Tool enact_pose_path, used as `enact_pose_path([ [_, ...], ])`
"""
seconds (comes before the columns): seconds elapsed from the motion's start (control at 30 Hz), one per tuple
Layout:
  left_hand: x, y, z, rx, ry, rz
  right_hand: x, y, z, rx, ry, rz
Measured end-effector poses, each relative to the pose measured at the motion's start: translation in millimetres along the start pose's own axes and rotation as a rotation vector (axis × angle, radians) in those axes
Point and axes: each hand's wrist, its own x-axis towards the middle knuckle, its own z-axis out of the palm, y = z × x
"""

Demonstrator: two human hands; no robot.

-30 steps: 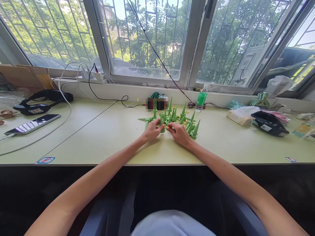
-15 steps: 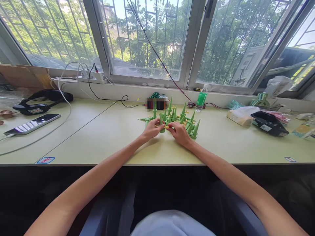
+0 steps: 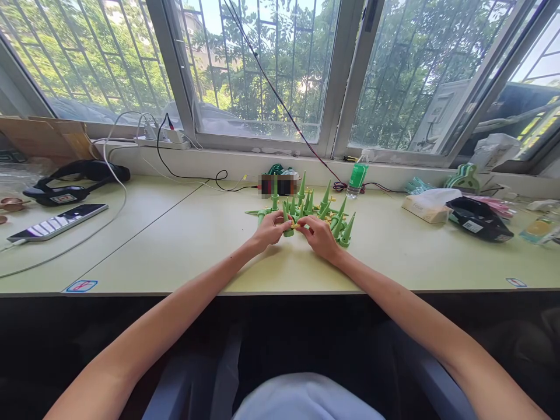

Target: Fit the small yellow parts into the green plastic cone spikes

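My left hand (image 3: 272, 227) is closed around a green plastic plant watering spike (image 3: 287, 231), its point tilted upward. Close beside it, my right hand (image 3: 318, 233) pinches a small yellow valve piece (image 3: 296, 226) against the spike's side. Whether that piece sits in the spike cannot be made out at this size. Behind and to the right of my hands stands a cluster of several similar green spikes (image 3: 346, 233), most pointing up, some with yellow pieces on them. One more spike (image 3: 252, 212) lies sideways to the left.
Past the spikes, a green-labelled bottle (image 3: 358, 176) stands by the window sill. A tissue box (image 3: 426, 210) and a black strap device (image 3: 479, 220) lie to the right. On the left are a phone (image 3: 59, 221), a black headset (image 3: 65, 184) and a white cable (image 3: 125, 198).
Almost nothing differs. Both hands stay together at the same spot, with only a slight shift of the fingers around the yellow piece.
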Motion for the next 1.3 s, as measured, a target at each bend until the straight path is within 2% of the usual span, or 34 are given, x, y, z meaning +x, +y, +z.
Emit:
enact_pose_path([
  [0.17,-0.2,0.6,-0.4,-0.02,-0.001,-0.018,0.2,0.7,0.2,0.009,0.007,-0.001],
  [0.73,3.3,-4.9,-1.3,0.175,0.02,0.207,1.4,1.2,0.6,-0.024,-0.058,0.047],
  [1.0,3.6,-4.9,-1.0,0.199,0.043,0.18,1.4,2.2,1.7,-0.007,-0.033,0.029],
  [1.3,2.0,-3.1,-1.1,0.166,0.029,0.156,2.0,-1.2,-0.9,-0.03,-0.074,0.057],
])
